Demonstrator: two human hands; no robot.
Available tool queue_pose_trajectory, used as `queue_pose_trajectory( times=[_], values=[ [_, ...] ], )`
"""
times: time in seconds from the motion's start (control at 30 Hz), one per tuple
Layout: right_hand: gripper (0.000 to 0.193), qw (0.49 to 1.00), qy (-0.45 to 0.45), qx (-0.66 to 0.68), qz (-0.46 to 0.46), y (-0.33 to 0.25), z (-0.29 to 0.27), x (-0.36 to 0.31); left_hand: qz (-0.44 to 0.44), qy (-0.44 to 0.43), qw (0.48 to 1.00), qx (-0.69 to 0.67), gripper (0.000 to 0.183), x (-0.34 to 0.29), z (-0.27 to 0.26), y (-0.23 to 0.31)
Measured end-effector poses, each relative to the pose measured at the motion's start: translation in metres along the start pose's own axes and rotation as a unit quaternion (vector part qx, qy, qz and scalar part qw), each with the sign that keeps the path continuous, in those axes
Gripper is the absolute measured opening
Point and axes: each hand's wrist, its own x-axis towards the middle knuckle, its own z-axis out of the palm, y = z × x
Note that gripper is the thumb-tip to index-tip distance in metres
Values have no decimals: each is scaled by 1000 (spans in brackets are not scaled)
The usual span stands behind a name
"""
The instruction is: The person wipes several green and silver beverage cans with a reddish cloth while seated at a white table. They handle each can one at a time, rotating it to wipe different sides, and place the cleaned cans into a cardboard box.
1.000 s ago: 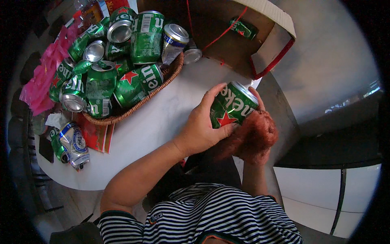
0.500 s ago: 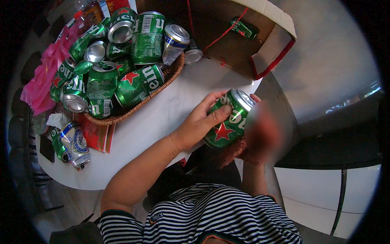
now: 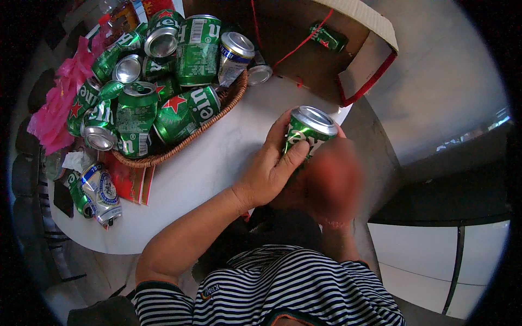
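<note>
Upright now — one green can (image 3: 305, 130) (both hands).

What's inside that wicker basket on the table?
The wicker basket holds a heap of green cans and one silver can. Whatever lies beneath the heap is covered.

The green can (image 3: 305, 132) is a slim aluminium drink can with white lettering down its side and a plain silver top. It stands nearly upright, tilted slightly so that the silver lid faces up and toward the camera. It is held off the white tabletop (image 3: 190, 179), above the tabletop's right edge, well apart from the wicker basket. The left hand (image 3: 270, 165) wraps its left side, thumb laid across the lettering; the right hand (image 3: 331, 182), blurred, covers its lower right part. The can's base is hidden.
</note>
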Motion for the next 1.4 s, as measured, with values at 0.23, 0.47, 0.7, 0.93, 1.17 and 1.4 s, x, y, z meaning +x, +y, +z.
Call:
queue_pose_trajectory(
  times=[0.23,0.47,0.7,0.93,1.17,1.4],
  values=[
    [60,990,47,124,54,-1,0,-3,72,-20,991,112,68,0,-2,1],
    [55,939,45,330,81,6,-26,-3,60,-80,994,51,74,2,-2,-4],
    [57,954,-3,252,160,15,2,-6,39,68,996,33,73,4,1,2],
    [56,997,15,5,79,14,5,5,-23,34,998,-55,74,8,-9,11],
    [82,998,-1,-35,56,-1,-33,25,-58,36,986,-153,56,7,-11,7],
    [84,996,44,-64,-41,-5,-11,12,-225,154,904,-331,49,6,-10,9]
  ],
)
